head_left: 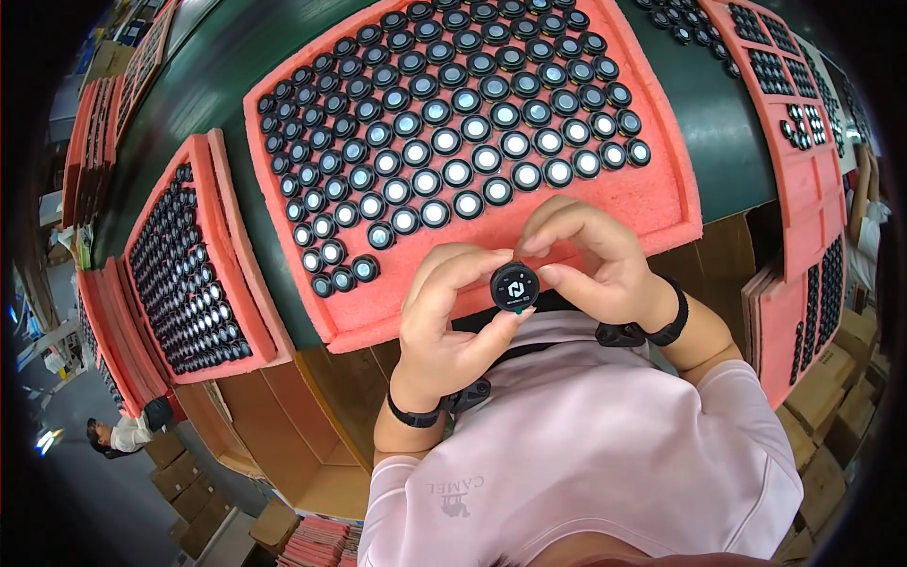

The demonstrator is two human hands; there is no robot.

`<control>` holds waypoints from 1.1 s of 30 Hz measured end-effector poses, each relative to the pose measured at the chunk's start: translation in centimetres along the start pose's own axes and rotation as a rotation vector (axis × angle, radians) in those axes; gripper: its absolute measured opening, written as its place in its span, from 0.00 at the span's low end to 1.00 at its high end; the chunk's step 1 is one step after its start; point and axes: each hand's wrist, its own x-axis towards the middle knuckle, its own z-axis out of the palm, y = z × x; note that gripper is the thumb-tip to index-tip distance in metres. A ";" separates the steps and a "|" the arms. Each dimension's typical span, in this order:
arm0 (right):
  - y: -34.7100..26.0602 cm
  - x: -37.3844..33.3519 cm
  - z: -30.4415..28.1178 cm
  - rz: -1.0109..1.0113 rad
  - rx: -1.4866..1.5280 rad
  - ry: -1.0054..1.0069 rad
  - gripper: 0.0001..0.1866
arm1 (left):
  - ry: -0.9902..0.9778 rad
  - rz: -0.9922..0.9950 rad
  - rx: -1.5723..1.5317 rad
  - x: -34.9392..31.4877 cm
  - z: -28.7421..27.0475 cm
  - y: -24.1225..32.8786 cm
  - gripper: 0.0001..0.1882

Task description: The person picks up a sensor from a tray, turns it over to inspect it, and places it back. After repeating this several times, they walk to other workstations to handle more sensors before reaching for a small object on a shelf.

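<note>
A small round black disc-shaped device (pixel 515 287) with a pale printed mark on its face is pinched between the thumb and index finger of my left hand (pixel 444 317). A speck of green shows at its lower rim, by the thumb tip. My right hand (pixel 600 269) is curled close to the device's right side, its thumb and index fingertip apart with a gap between them. Whether that thumb touches the rim is hard to tell. Just beyond my hands lies a pink foam tray (pixel 652 200) bearing rows of round black pieces (pixel 468 203) with pale centres.
The trays rest on a green tabletop (pixel 723 151). Another filled pink tray (pixel 274 331) stands at left, with more pink trays (pixel 798 189) at right. Open cardboard boxes (pixel 283 416) sit below the table edge. A person (pixel 128 435) is at far left, and another person's arm (pixel 860 198) shows at right.
</note>
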 end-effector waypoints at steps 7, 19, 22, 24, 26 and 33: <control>0.5 0.3 0.8 0.105 0.092 -0.042 0.09 | -0.001 0.115 0.140 0.5 -0.4 -0.8 0.23; 0.3 1.0 1.0 -0.227 -0.435 0.026 0.16 | -0.002 -0.106 0.052 0.1 -0.3 -0.4 0.23; -0.1 0.9 1.2 -0.198 -0.391 0.024 0.17 | 0.029 -0.053 0.071 0.3 -0.2 -0.7 0.23; -0.4 1.0 1.2 -0.183 -0.369 0.025 0.17 | 0.044 -0.026 0.080 0.3 -0.3 -0.8 0.23; -0.5 1.2 1.1 -0.176 -0.300 0.014 0.18 | 0.053 -0.014 0.091 0.3 -0.3 -0.9 0.23; -0.4 1.0 0.8 -0.167 -0.271 -0.012 0.19 | 0.070 -0.003 0.086 0.0 -0.3 -1.3 0.23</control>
